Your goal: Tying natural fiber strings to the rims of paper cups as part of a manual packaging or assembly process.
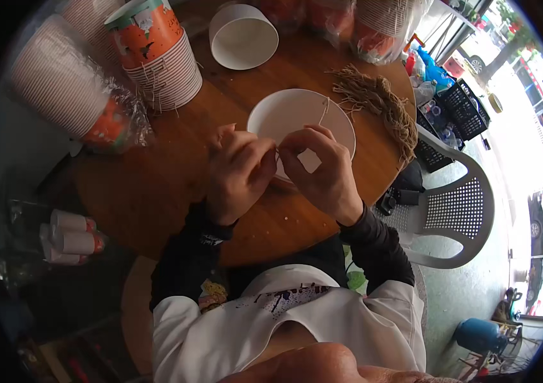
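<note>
Head view: brown round wooden tabletop (156, 182), near edge curving just in front of the torso, right edge running past the twine to a grey plastic chair (456, 210). Left hand (236, 175) and right hand (326, 166) are together near the middle, wrists over the near part of the wood.

Room: brown wood shows left of the left hand, up to the plastic-wrapped stack of white and orange paper buckets (64, 76). Far left has a second stack, orange-printed paper buckets (163, 70), upright. A loose white paper bucket (243, 45) sits tipped at the far side, mouth toward the camera. Right side is tighter: bundle of tan twine strands (380, 102) runs along the right edge. More wrapped buckets (380, 32) at far right.

Work item: large white round paper bucket (278, 115), directly beyond and under the hands, mouth up. Plain pale inside, rim round where visible, near side hidden by the hands. Thin tan string (324, 110) shows at its far right rim.

Grip: both closed, thumb against forefinger, the two sets of fingertips meeting over the bucket's near left part. Can't tell what's pinched, too small.
</note>
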